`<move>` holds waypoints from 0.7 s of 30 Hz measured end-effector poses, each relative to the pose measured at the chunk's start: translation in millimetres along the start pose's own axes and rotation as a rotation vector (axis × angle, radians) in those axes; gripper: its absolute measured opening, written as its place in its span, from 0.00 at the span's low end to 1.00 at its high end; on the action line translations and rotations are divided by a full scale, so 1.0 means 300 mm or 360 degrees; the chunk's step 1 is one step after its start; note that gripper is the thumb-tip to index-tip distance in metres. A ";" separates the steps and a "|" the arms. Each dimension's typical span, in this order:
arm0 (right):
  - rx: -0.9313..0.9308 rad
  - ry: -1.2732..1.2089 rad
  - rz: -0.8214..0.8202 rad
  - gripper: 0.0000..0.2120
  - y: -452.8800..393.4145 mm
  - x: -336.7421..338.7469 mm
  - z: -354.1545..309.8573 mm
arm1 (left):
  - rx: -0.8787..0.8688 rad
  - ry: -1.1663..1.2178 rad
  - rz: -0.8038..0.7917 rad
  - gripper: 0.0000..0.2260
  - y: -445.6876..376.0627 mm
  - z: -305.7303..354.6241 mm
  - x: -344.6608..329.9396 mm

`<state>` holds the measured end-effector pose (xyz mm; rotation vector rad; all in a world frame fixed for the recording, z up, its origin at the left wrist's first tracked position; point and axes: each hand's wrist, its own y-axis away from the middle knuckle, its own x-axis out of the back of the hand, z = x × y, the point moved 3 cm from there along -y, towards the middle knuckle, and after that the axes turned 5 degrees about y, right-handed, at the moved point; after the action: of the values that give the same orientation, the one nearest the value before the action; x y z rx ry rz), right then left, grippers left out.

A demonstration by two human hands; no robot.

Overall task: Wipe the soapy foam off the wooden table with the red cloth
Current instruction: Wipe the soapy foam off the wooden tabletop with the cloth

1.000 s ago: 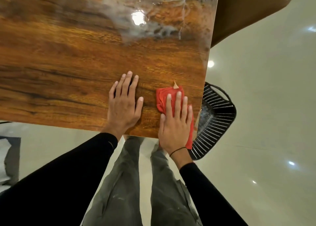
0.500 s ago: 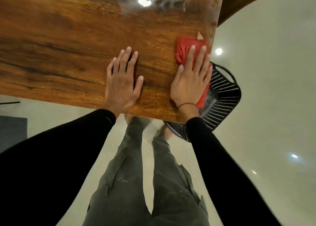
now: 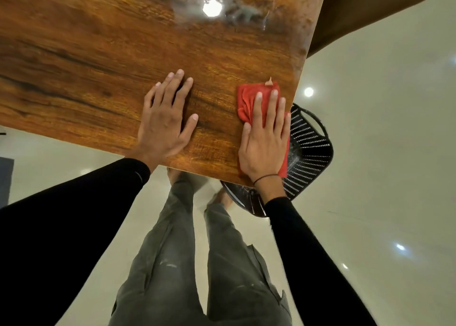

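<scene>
The wooden table point(image 3: 86, 54) fills the upper left of the view. My right hand point(image 3: 264, 140) lies flat on the red cloth point(image 3: 246, 101), pressing it onto the table's near right corner; part of the cloth hangs over the right edge. A small tan tag sticks up at the cloth's far end. My left hand point(image 3: 165, 121) rests flat on the bare wood to the left, fingers apart, holding nothing. A whitish soapy smear point(image 3: 237, 12) lies at the far right of the table, well beyond the cloth.
A black perforated basket point(image 3: 311, 148) stands on the floor just under the table's right edge, beside my right hand. A brown chair or seat point(image 3: 365, 12) sits at the far right. My legs and glossy pale floor tiles point(image 3: 382, 177) are below.
My right hand pushed the cloth away along the right edge, then pulled it back toward the near corner. My left hand stayed put on the wood.
</scene>
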<state>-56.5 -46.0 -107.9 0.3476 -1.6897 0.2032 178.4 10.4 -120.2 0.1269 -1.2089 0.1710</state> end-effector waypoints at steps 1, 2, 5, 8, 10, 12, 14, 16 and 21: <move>0.0056 0.0025 0.0013 0.31 -0.069 0.008 0.015 | -0.0001 0.0008 0.0000 0.33 0.000 0.001 0.003; 0.0097 0.0040 0.0032 0.31 -0.143 0.017 0.030 | 0.0002 0.0015 -0.0004 0.33 -0.003 0.003 0.005; 0.0084 -0.0050 0.0052 0.29 -0.354 0.055 0.071 | 0.0012 0.0050 -0.0018 0.33 -0.007 0.009 0.010; -0.0044 -0.0133 0.0073 0.27 -0.529 0.111 0.098 | 0.0008 0.0077 -0.0029 0.34 -0.008 0.010 0.013; -0.0149 -0.0193 0.0157 0.26 -0.615 0.155 0.109 | -0.0008 0.0103 -0.0033 0.34 -0.008 0.006 0.021; -0.0292 -0.0412 0.0282 0.25 -0.689 0.204 0.125 | 0.0023 0.0122 -0.0058 0.34 -0.002 0.007 0.029; -0.0461 -0.0692 0.0482 0.24 -0.740 0.273 0.154 | 0.0042 0.0135 -0.0080 0.34 -0.006 0.016 0.035; -0.0558 -0.1027 0.0550 0.21 -0.781 0.328 0.196 | 0.0073 0.0167 -0.0124 0.34 -0.010 0.021 0.037; -0.0647 -0.1753 0.0085 0.16 -0.838 0.343 0.307 | 0.0360 0.0373 -0.0006 0.30 -0.015 0.115 0.047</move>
<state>-68.7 -323.4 -36.3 0.0875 -2.7560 -0.3712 152.5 0.4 -95.0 0.2981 -0.9531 0.3109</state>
